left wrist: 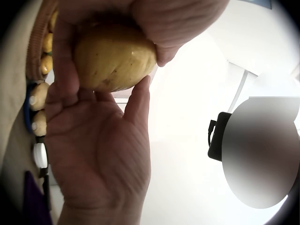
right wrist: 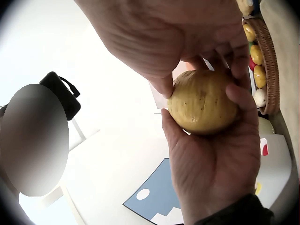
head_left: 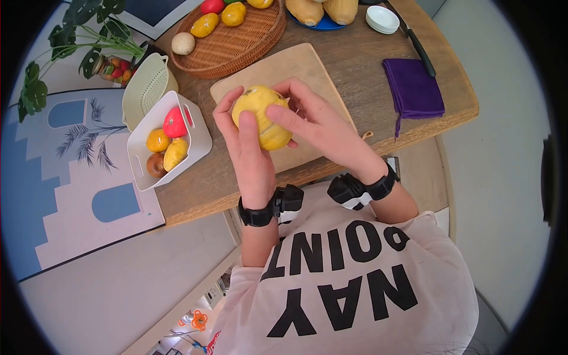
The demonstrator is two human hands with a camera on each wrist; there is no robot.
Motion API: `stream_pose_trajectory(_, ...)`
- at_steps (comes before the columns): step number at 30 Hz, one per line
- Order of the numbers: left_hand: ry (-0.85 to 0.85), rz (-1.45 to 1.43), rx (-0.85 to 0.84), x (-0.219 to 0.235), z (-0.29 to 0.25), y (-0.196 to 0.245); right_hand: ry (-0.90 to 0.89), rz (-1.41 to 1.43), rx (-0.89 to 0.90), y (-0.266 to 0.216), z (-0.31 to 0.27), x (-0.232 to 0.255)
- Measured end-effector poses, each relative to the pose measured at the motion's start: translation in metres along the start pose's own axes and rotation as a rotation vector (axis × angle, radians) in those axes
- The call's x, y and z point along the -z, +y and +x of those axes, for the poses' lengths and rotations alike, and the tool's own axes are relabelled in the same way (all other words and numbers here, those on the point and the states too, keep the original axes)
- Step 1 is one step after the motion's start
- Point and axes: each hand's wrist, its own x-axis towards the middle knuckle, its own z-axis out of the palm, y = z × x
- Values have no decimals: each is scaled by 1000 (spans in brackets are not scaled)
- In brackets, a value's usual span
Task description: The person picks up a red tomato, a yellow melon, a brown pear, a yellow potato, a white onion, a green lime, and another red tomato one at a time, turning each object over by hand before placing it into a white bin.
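Both hands hold a round yellow fruit (head_left: 260, 115) above a wooden cutting board (head_left: 307, 71). It has shallow grooves and small dark specks. The left hand (head_left: 251, 157) grips it from the left, thumb along its near side and fingers curled round the far side. From the right, the right hand (head_left: 319, 121) lays its thumb across the fruit's front, with its other fingers bent behind. In the left wrist view the fruit (left wrist: 115, 58) sits between both palms. The right wrist view shows the fruit's specked underside (right wrist: 201, 105) held between the thumbs and fingers of both hands.
Left stands a white bin (head_left: 201, 133) with several fruits, beside a pale green colander (head_left: 151, 83). A wicker tray (head_left: 254, 41) of fruit is behind the board. At right are a purple cloth (head_left: 414, 89), a black-handled knife (head_left: 421, 53) and stacked white dishes (head_left: 382, 19).
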Motion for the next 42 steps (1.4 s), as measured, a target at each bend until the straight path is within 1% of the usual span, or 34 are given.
stream_pose_trajectory(3, 14, 86, -38, 3, 0, -1, -37, -170, -14, -8, -4, 0)
stream_pose_trajectory(6, 19, 102, -43, 4, 1, 1, -32, -190, 43, -8, -4, -1)
stream_pose_trajectory(9, 6, 110, -30, 7, 2, 2, -44, -232, 43, -9, -4, -1)
stream_pose_trajectory(11, 16, 88, -15, 9, 4, 1, -39, -146, 34, -7, -4, 0)
stream_pose_trajectory(14, -43, -35, 91, 12, 2, 6, -25, 13, 24, 1, 1, 2)
stream_pose_trajectory(15, -36, -66, 90, 14, 3, 4, -19, 71, 22, 3, 2, 3)
stream_pose_trajectory(18, -22, -138, 105, 16, 5, -1, -22, 107, 8, 4, 4, 7)
stream_pose_trajectory(21, -29, -154, 142, 14, 3, 3, 20, 32, 41, 4, 2, 2)
stream_pose_trajectory(23, -46, -148, 147, 15, 4, 1, 1, -14, 30, 3, 0, -1)
stream_pose_trajectory(24, -43, -147, 139, 13, 4, 3, -9, -37, 25, 2, -1, -2)
stream_pose_trajectory(26, -35, -144, 122, 6, 2, 8, 6, 51, 28, 4, 2, -2)
stream_pose_trajectory(27, -53, -113, 110, 6, 0, 8, 13, 95, 29, 4, 3, -2)
stream_pose_trajectory(29, -89, -50, 86, 6, -3, 8, 8, 93, 8, 3, 4, 1)
stream_pose_trajectory(30, -98, -77, 83, 6, -3, 8, 7, 92, -2, 3, 4, 2)
stream_pose_trajectory(32, -120, -130, 78, 8, -2, 8, 2, 43, 15, 3, 3, 1)
stream_pose_trajectory(36, -91, -62, 48, 8, -3, 9, 1, -83, 80, 2, 0, 0)
stream_pose_trajectory(39, -98, 6, 13, 9, -3, 9, -12, -58, 124, 8, 1, -1)
stream_pose_trajectory(41, -125, 52, 1, 11, -2, 8, -31, -40, 68, 6, 0, 2)
stream_pose_trajectory(42, -129, 6, 15, 11, -2, 8, -40, -32, 39, 4, 0, 4)
